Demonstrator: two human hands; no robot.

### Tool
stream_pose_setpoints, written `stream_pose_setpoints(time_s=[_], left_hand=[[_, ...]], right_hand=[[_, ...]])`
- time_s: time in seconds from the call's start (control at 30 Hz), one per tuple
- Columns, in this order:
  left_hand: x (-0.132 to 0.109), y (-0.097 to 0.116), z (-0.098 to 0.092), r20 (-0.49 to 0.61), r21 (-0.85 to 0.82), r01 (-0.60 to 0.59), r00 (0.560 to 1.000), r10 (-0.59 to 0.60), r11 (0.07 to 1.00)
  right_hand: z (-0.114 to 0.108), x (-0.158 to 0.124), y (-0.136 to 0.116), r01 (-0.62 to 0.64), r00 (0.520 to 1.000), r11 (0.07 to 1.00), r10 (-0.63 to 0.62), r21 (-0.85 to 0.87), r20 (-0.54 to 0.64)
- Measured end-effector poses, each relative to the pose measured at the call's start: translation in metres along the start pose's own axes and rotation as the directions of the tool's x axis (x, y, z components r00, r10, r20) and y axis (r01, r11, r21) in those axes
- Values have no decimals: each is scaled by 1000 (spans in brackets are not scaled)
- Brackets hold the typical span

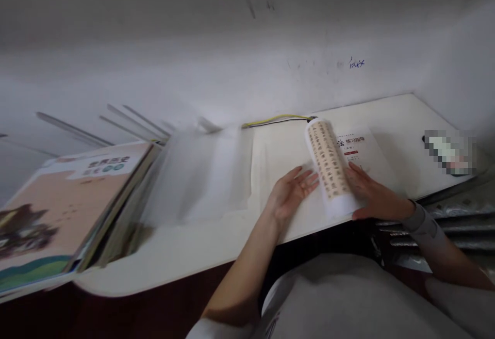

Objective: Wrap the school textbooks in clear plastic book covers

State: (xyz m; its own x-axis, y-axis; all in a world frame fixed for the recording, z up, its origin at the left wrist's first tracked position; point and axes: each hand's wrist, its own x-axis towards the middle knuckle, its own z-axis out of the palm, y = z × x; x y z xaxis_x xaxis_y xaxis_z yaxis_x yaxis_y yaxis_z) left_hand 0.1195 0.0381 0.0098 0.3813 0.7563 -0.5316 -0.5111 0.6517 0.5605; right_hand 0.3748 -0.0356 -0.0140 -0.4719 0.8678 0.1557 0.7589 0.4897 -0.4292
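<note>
A thin booklet (363, 143) of Chinese characters lies on the white desk in front of me. One of its leaves (328, 166), printed with columns of brush-style characters on a tan ground, stands curled up like a half roll. At the left of this curl is my left hand (292, 194), palm turned up and fingers apart, its fingertips close to the paper. My right hand (377, 194) rests on the booklet's right side, fingers stretched out against the curled leaf and thumb near the desk edge. Whether the right fingertips reach under the leaf is hidden.
Stacked books (65, 199) with a pink cover stand at the left. Beside them a translucent plastic sheet (204, 174) lies blurred on the white desk (193, 251). A yellow and black cable (276, 118) runs along the wall. A phone-like object (448, 153), partly pixelated, lies at the right.
</note>
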Motion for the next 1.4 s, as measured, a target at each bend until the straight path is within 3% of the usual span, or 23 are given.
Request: stream_pose_setpoints(time_s=[0.1, 0.17, 0.2, 0.23, 0.3, 0.37, 0.4, 0.47, 0.57, 0.63, 0.73, 0.97, 1.1, 1.17, 1.27, 1.4], left_hand=[[5, -11, 20, 157, 90, 27, 987, -41, 996], [7, -17, 23, 221, 268, -122, 973, 62, 956], [8, -21, 21, 231, 390, -246, 959, 164, 887], [10, -25, 17, 240, 525, -370, 928, 283, 767], [16, -36, 6, 301, 760, -512, 823, 482, 399], [23, -49, -6, 415, 864, -503, 732, 540, 17], [27, -56, -11, 474, 867, -479, 707, 525, -139], [32, -67, -18, 572, 819, -438, 676, 465, -372], [35, -76, -23, 659, 721, -398, 646, 384, -567], [34, -76, -23, 682, 683, -382, 638, 357, -623], [33, -73, -24, 682, 671, -356, 642, 352, -650], [29, -73, -26, 665, 676, -309, 647, 374, -669], [27, -73, -26, 660, 677, -283, 642, 390, -680], [26, -73, -25, 653, 675, -268, 651, 386, -688], [26, -74, -22, 636, 683, -259, 670, 382, -683], [24, -71, -19, 626, 712, -289, 675, 391, -640]], right_hand=[[-3, -6, -25, 58, 997, 998, -57, 9, -57], [-2, -16, -30, -32, 980, 998, 42, 54, -193], [-2, -22, -28, -109, 952, 989, 132, 96, -278], [-2, -29, -24, -194, 901, 970, 236, 149, -363], [-2, -42, -11, -352, 764, 894, 446, 277, -467], [-4, -52, 4, -473, 640, 792, 610, 386, -467], [-5, -56, 11, -518, 604, 750, 661, 411, -445], [-8, -61, 24, -592, 586, 711, 703, 379, -402], [-9, -65, 35, -685, 619, 708, 689, 172, -377], [-8, -67, 38, -717, 630, 695, 677, 50, -381], [-7, -69, 42, -709, 651, 705, 658, 9, -379], [-22, -70, 54, -672, 690, 735, 666, 91, -283], [-36, -69, 51, -585, 754, 783, 621, 210, -213], [-38, -66, 46, -458, 833, 837, 522, 300, -183], [-30, -48, 34, -200, 959, 920, 254, 339, -123], [-6, -7, 10, 8, 996, 992, 3, 122, -85]])
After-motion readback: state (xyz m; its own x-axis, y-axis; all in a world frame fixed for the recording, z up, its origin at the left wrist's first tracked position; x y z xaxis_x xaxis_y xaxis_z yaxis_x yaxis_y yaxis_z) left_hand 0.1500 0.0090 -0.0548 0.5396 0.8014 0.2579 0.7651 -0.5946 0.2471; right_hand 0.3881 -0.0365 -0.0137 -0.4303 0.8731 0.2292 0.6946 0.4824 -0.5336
